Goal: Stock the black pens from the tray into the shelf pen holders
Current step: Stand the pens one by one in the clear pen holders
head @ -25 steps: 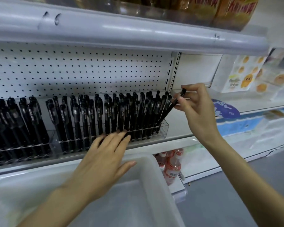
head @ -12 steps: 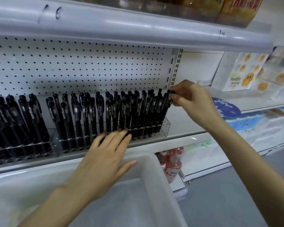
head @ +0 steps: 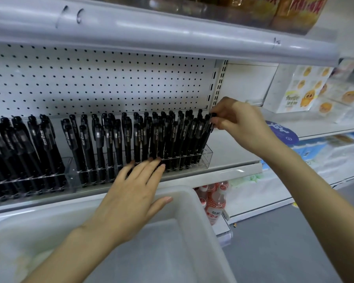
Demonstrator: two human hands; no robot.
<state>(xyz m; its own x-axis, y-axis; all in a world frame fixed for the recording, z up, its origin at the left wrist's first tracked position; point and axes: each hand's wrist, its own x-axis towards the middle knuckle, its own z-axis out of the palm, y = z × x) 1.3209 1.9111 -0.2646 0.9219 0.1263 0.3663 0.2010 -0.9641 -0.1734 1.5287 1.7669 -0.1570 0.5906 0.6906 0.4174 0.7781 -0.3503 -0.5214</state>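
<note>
Far left, a clear holder (head: pixel 29 180) packed with black pens (head: pixel 18 150) runs off the frame edge, so no idea how many are in there. Next holder (head: pixel 206 158) along the shelf (head: pixel 223 170) is full too. The left grip (head: pixel 131 197) is flat, fingers straight and holding nothing, with its fingertips up against the holder front and covering the bottoms of a few pens. Below it the white tray (head: pixel 194 203) is cut off at the bottom, and the inside is too washed out to read. The right grip (head: pixel 239 123) has curled fingers pinching the cap of the end pen (head: pixel 208 131), which stands slanted at the holder's right end. The bottles (head: pixel 216 203) under the shelf are half hidden by the tray.
</note>
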